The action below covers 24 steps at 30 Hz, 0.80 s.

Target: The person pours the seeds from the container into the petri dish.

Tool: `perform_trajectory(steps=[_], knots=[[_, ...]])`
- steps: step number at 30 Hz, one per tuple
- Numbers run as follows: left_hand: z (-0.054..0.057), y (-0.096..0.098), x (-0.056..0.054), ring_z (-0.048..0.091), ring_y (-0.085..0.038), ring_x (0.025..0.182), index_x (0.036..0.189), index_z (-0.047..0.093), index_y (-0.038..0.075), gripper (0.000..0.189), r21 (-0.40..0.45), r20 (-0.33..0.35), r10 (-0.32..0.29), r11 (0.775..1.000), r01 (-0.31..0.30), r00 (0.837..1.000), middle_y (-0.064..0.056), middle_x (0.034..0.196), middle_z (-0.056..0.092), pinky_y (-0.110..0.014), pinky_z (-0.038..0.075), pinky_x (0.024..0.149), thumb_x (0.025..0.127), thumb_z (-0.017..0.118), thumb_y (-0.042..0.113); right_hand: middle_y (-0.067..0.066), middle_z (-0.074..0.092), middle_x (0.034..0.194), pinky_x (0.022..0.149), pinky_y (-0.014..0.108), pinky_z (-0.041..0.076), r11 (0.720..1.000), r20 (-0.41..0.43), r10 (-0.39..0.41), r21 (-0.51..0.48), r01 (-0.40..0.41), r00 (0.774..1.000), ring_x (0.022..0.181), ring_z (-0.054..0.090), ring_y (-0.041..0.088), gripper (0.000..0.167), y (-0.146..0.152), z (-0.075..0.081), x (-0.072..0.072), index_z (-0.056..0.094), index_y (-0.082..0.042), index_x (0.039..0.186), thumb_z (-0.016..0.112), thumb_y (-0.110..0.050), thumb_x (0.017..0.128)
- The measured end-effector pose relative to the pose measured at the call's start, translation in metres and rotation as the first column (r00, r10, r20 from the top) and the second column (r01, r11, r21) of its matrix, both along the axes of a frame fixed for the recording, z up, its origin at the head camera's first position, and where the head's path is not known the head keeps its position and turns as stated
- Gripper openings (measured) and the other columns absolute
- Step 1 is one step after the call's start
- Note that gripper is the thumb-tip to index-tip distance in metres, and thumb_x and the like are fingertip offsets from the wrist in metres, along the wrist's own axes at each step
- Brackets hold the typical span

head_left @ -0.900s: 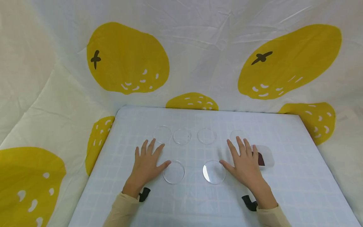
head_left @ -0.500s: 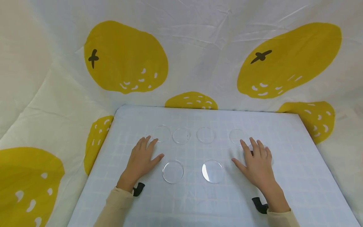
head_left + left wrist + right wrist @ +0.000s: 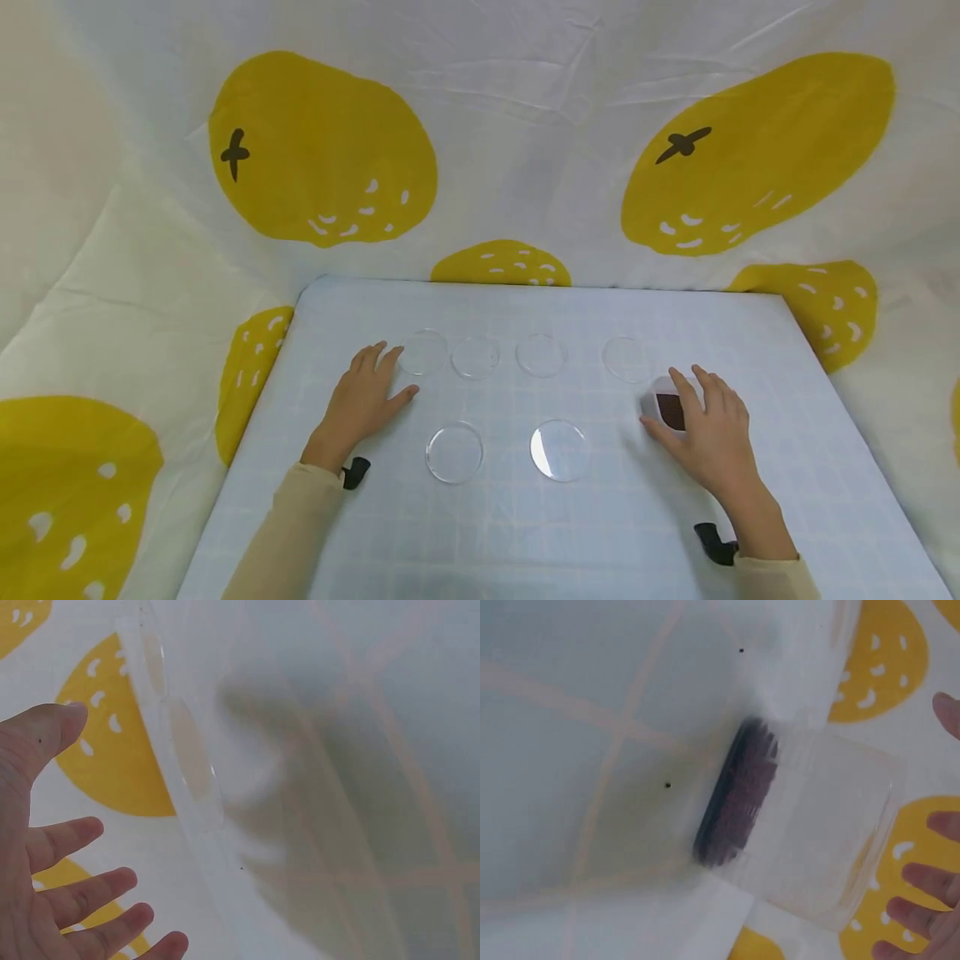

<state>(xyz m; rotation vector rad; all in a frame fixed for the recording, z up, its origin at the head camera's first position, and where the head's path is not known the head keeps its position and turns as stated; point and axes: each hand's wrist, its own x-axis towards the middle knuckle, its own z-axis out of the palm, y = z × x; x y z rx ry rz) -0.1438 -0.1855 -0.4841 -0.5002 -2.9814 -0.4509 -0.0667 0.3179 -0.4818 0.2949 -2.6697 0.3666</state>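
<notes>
Mostly clear plastic on a matt gridded mat, with wrinkly cloth all round

The round dishes point(image 3: 454, 452) look like clear glossy plastic or glass, can't tell which; the one at point(image 3: 559, 450) throws back a white glare. The small tub point(image 3: 817, 825) by the right hand point(image 3: 712, 442) is see-through plastic, a bit cloudy, with a dark, rough-looking lump point(image 3: 739, 791) inside. The mat point(image 3: 525, 533) is pale blue, smooth and matt, with a faint printed grid. The backdrop point(image 3: 525, 125) is thin creased cloth, matt, printed with yellow fruit. The sleeves point(image 3: 277, 533) are soft beige fabric, and the wrist straps point(image 3: 354, 472) look matt black.
</notes>
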Motion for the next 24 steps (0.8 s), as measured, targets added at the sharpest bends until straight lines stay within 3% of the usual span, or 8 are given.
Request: perform_trajectory(steps=[3, 5, 10, 16, 24], knots=[[-0.002, -0.002, -0.006, 0.036, -0.045, 0.136, 0.148, 0.042, 0.002, 0.075, 0.011, 0.036, 0.001, 1.0, -0.002, 0.999, -0.027, 0.149, 0.038, -0.061, 0.043, 0.1, 0.094, 0.067, 0.048, 0.034, 0.04, 0.142, 0.099, 0.075, 0.028, 0.998, 0.064, -0.009, -0.058, 0.013, 0.998, 0.126, 0.038, 0.056, 0.091, 0.008, 0.002, 0.002, 0.047, 0.0, 0.143, 0.079, -0.055, 0.078], [-0.005, -0.003, -0.012, 0.034, -0.044, 0.137, 0.149, 0.04, 0.002, 0.077, 0.022, 0.059, -0.004, 1.0, 0.002, 0.998, -0.027, 0.15, 0.037, -0.061, 0.043, 0.101, 0.094, 0.067, 0.049, 0.033, 0.037, 0.145, 0.099, 0.077, 0.025, 0.993, 0.124, -0.021, -0.114, 0.036, 0.992, 0.129, 0.034, 0.057, 0.093, 0.011, 0.003, 0.003, 0.043, -0.002, 0.146, 0.087, -0.037, 0.073], [-0.013, -0.005, -0.024, 0.031, -0.042, 0.14, 0.152, 0.036, 0.002, 0.081, 0.062, 0.124, 0.001, 0.998, -0.009, 0.992, -0.025, 0.153, 0.033, -0.061, 0.04, 0.104, 0.094, 0.067, 0.049, 0.032, 0.028, 0.152, 0.102, 0.08, 0.017, 0.967, 0.234, -0.021, -0.242, 0.079, 0.972, 0.135, 0.024, 0.058, 0.1, 0.021, 0.004, 0.006, 0.032, -0.004, 0.154, 0.087, -0.034, 0.076], [-0.015, -0.009, -0.034, 0.027, -0.041, 0.143, 0.153, 0.031, -0.001, 0.087, 0.107, 0.185, 0.002, 0.994, -0.022, 0.983, -0.025, 0.155, 0.03, -0.059, 0.034, 0.11, 0.093, 0.067, 0.051, 0.034, 0.025, 0.153, 0.103, 0.08, 0.016, 0.954, 0.281, -0.004, -0.288, 0.088, 0.96, 0.137, 0.02, 0.058, 0.105, 0.031, 0.001, 0.006, 0.025, -0.002, 0.156, 0.088, -0.031, 0.077], [-0.018, -0.011, -0.044, 0.023, -0.041, 0.145, 0.155, 0.026, -0.001, 0.096, 0.104, 0.284, 0.019, 0.993, -0.05, 0.959, -0.025, 0.158, 0.025, -0.059, 0.029, 0.113, 0.091, 0.067, 0.056, 0.031, 0.02, 0.156, 0.1, 0.08, 0.02, 0.935, 0.362, 0.035, -0.341, 0.098, 0.931, 0.139, 0.017, 0.056, 0.111, 0.04, -0.008, 0.006, 0.015, -0.005, 0.159, 0.086, -0.033, 0.079]])
